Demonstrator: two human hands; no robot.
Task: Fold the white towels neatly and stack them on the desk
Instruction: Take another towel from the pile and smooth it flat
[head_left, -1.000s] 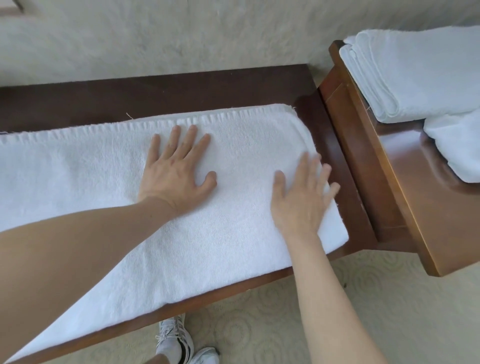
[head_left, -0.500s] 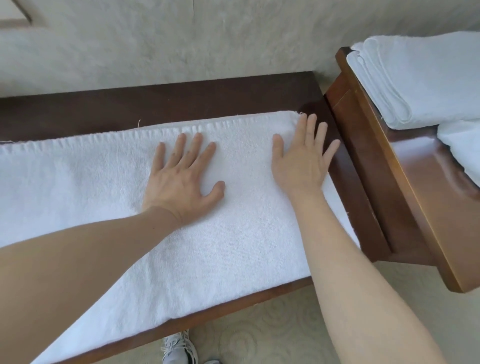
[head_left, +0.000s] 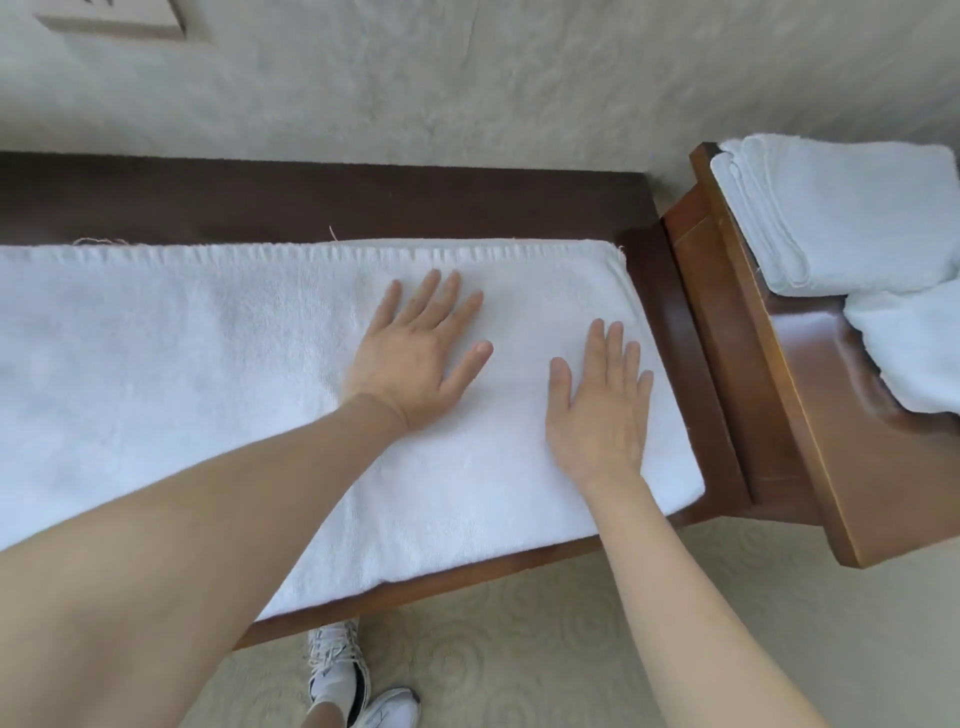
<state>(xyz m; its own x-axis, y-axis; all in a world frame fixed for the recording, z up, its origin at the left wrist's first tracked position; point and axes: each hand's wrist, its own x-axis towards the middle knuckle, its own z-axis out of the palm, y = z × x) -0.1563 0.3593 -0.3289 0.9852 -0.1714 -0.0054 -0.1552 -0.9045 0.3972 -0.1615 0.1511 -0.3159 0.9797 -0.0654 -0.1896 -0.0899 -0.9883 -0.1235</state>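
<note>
Now the white towel (head_left: 208, 395) lies stretched long across the dark wooden bench (head_left: 363, 202), its ribbed hem running along the far edge and its right end stopping just short of the bench's end, while its left end runs out of view. Both hands are flat on it. The left hand (head_left: 415, 358) rests palm down near the middle of the visible stretch, fingers straight and lightly spread, thumb angled out to the right. The right hand (head_left: 597, 410) lies just beside it, closer to the towel's right end, palm down too, fingers straight and close together, thumb out to the left. Neither hand pinches or curls round the cloth; they simply press on top. Out to the right, a lighter brown desk (head_left: 810, 415) stands against the bench's end, and on it sits a folded white towel (head_left: 841, 213), layered edges facing the bench, with another white towel (head_left: 914, 348) bunched just beside it, nearer the camera and partly cut off by the frame. Below the bench, patterned beige carpet (head_left: 519, 649) and a pair of white sneakers (head_left: 337, 670). Behind it all, a pale textured wall (head_left: 467, 78).
</note>
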